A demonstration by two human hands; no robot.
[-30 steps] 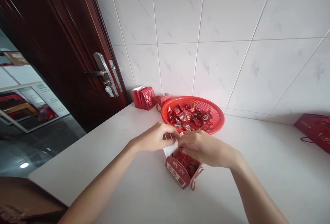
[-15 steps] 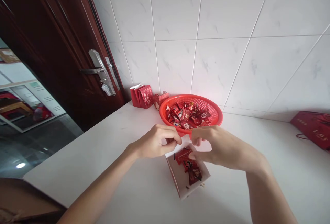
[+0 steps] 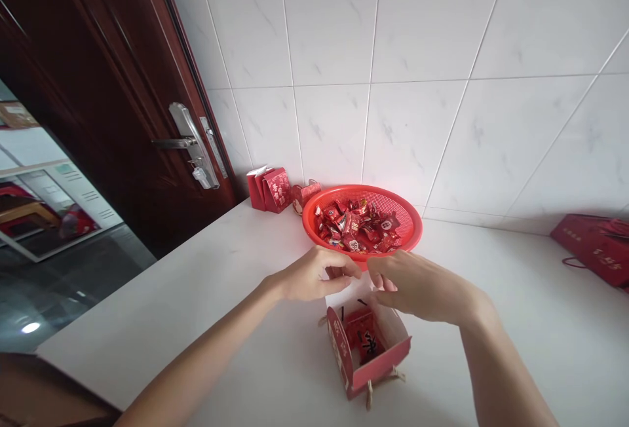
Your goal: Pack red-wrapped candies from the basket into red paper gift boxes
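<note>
A small red paper candy box with a white inside stands open on the white table, twine ties at its sides. Red-wrapped candies lie in it, one with a black character. My left hand is at the box's far flap, fingers curled and pinched at its top edge. On the right of that same flap, my right hand has thumb and fingers bent round the edge. The fingertips partly hide the flap. Just beyond both hands is a red plastic basket holding many wrapped candies.
Folded red boxes and a small red box stand by the tiled wall at the back left. A red paper bag lies at the right. A dark wooden door with a metal handle is beyond the table's left edge.
The box has tipped upright, so its red front and side panels now show. Both hands have drawn closer together at the far flap, and the right thumb has moved off the candies.
</note>
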